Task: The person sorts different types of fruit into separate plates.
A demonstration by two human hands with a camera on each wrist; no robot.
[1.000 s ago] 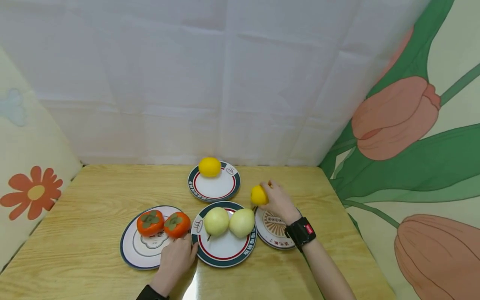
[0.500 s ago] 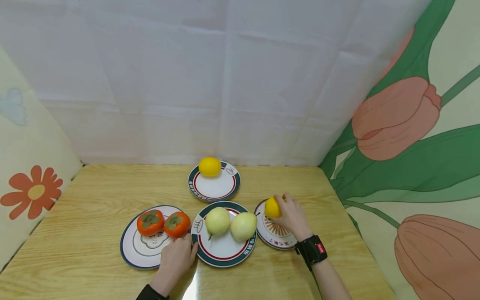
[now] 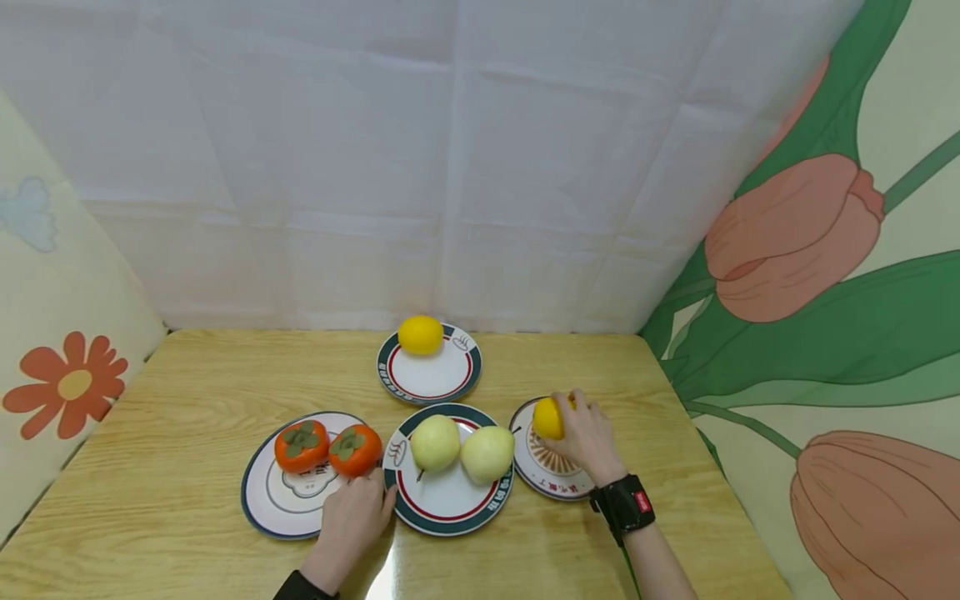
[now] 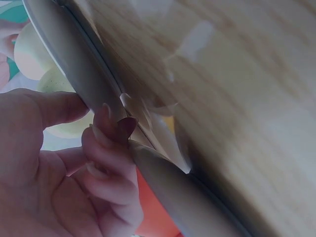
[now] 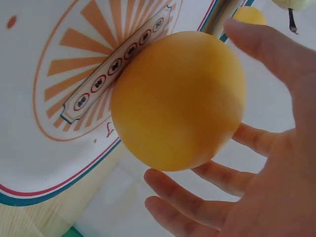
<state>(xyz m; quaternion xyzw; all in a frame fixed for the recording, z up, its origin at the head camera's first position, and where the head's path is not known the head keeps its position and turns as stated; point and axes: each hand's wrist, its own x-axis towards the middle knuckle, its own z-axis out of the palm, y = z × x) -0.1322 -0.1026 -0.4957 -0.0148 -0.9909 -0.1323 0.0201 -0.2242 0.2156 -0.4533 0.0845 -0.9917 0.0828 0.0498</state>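
My right hand (image 3: 588,437) has its thumb and fingers around a yellow lemon (image 3: 547,418), which sits low over the small fan-patterned plate (image 3: 573,487) on the right. From the right wrist view, the lemon (image 5: 177,101) appears against the plate's printed face, with the fingers (image 5: 182,197) curled along one side. My left hand (image 3: 352,517) stays low between two plates. Its thumb and curled fingers pinch the rim of the green-rimmed plate (image 3: 450,527), which bears two pale pears (image 3: 487,454). Those fingers also lie close to the persimmon plate (image 3: 262,504).
Two orange persimmons (image 3: 302,446) lie on the left plate. Behind the pears, another green-rimmed plate (image 3: 431,385) carries a second lemon (image 3: 421,335). The wooden table (image 3: 172,467) ends at a white cloth (image 3: 337,208); a tulip-printed cloth (image 3: 840,358) hangs at the right.
My right hand has moved right and down with the lemon, from beside the pears to over the small plate. The pears have shifted slightly right. My left hand stays where it was.
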